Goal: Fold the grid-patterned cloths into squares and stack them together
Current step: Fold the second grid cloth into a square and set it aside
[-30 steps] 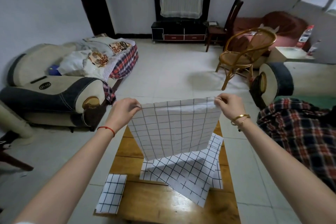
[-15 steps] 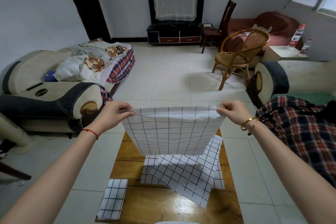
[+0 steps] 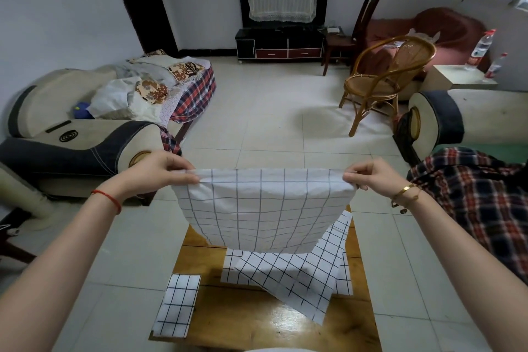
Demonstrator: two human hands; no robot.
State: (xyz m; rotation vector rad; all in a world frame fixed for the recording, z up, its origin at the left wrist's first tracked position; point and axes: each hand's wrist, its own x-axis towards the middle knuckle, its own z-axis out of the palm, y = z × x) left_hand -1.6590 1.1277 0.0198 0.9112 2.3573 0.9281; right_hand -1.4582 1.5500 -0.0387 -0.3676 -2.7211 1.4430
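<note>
Hanging held cloth (image 3: 263,208) hides loose cloths (image 3: 288,274) on table (image 3: 243,320).

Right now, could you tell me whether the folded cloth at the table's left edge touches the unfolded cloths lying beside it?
Apart. The head view shows bare wood between the folded cloth and the unfolded cloths on the table.

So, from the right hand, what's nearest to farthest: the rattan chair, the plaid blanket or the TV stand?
From the right hand in the head view:
1. Plaid blanket, just to its right.
2. Rattan chair, farther back on the right.
3. TV stand, against the far wall.
</note>
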